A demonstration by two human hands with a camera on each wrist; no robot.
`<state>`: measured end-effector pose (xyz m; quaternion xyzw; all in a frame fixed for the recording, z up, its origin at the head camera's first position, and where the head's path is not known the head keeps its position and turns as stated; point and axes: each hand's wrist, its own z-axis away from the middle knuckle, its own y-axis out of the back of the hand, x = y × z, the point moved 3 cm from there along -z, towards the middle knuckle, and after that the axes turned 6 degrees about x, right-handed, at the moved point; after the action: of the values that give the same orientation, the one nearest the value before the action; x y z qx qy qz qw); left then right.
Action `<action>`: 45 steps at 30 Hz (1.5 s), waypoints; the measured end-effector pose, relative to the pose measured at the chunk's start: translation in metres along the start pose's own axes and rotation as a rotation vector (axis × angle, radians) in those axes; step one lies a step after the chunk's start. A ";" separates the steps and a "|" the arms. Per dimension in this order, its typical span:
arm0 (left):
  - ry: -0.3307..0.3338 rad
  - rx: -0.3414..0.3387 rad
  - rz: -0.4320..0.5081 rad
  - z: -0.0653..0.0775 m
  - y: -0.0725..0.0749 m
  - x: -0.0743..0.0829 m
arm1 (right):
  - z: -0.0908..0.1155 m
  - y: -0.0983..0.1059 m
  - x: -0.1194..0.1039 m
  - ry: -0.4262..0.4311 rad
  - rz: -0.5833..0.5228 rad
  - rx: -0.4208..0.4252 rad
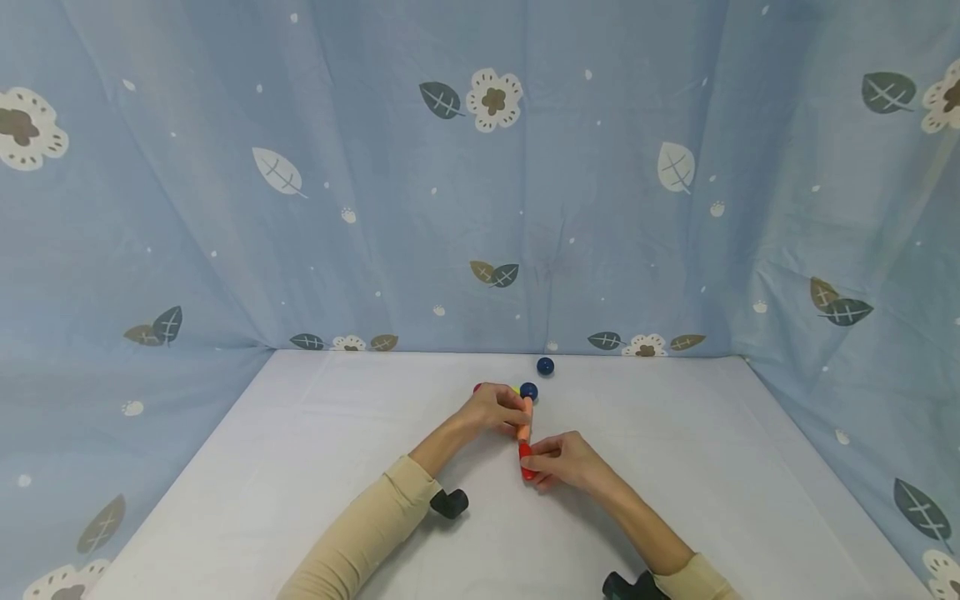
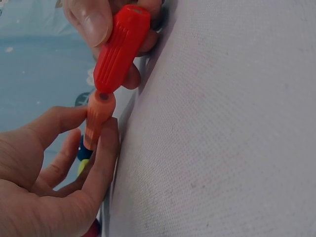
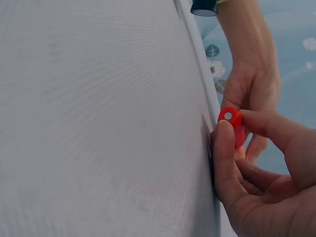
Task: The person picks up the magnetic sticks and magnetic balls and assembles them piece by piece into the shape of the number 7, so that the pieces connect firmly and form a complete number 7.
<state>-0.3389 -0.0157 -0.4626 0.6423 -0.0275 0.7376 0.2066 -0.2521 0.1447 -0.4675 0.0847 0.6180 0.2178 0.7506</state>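
Observation:
My left hand [image 1: 487, 410] pinches an orange ribbed magnetic stick [image 2: 100, 116] between thumb and fingers. With the right hand [image 1: 576, 462] I pinch a thicker-looking red ribbed magnetic stick [image 2: 121, 49]. The red stick's far end meets the orange stick's near end, roughly in line; whether they truly touch I cannot tell. A dark blue ball [image 1: 528, 391] sits at the orange stick's far end. Beside that ball shows a bit of a yellow piece [image 1: 516, 389], mostly hidden by the left hand. In the right wrist view, the red stick's round end has a pale centre.
A second dark blue ball [image 1: 545, 366] lies apart, near the back edge of the white table [image 1: 675, 433]. A small crimson piece [image 1: 477, 387] peeks out behind the left hand. Blue patterned curtain [image 1: 360, 167] hangs behind and at both sides. Black wrist mounts [image 1: 450, 503] stick out near the sleeves.

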 end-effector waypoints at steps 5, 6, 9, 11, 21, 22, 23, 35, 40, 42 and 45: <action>0.000 -0.003 0.011 -0.001 -0.001 -0.001 | -0.001 -0.001 0.000 -0.012 -0.033 0.003; 0.001 -0.003 0.013 0.000 -0.001 -0.001 | -0.001 -0.001 0.000 -0.016 -0.035 0.006; 0.000 -0.002 0.008 0.000 0.000 -0.002 | -0.002 -0.001 0.000 -0.022 -0.036 0.013; 0.000 0.000 0.004 -0.001 0.000 -0.002 | -0.002 -0.001 0.000 -0.021 -0.032 0.017; 0.003 -0.006 0.026 -0.001 0.000 -0.002 | -0.001 -0.002 -0.001 -0.026 -0.023 0.037; 0.003 -0.007 0.030 0.000 0.000 -0.002 | 0.000 -0.002 -0.001 -0.025 -0.026 0.035; 0.002 -0.008 0.034 0.000 0.000 -0.002 | -0.001 -0.002 -0.001 -0.025 -0.029 0.032; 0.005 -0.014 0.048 0.000 -0.001 -0.003 | -0.002 -0.001 0.001 -0.004 -0.050 0.002; 0.001 -0.011 0.048 0.000 -0.001 -0.002 | -0.003 -0.001 0.002 0.000 -0.052 0.001; 0.005 -0.007 0.046 -0.001 -0.001 -0.003 | -0.003 -0.001 0.003 -0.003 -0.059 -0.008; 0.010 -0.003 0.043 -0.002 -0.001 -0.003 | -0.003 -0.001 0.003 0.002 -0.069 -0.034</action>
<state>-0.3397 -0.0148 -0.4664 0.6378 -0.0413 0.7449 0.1915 -0.2541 0.1449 -0.4705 0.0503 0.6177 0.2020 0.7584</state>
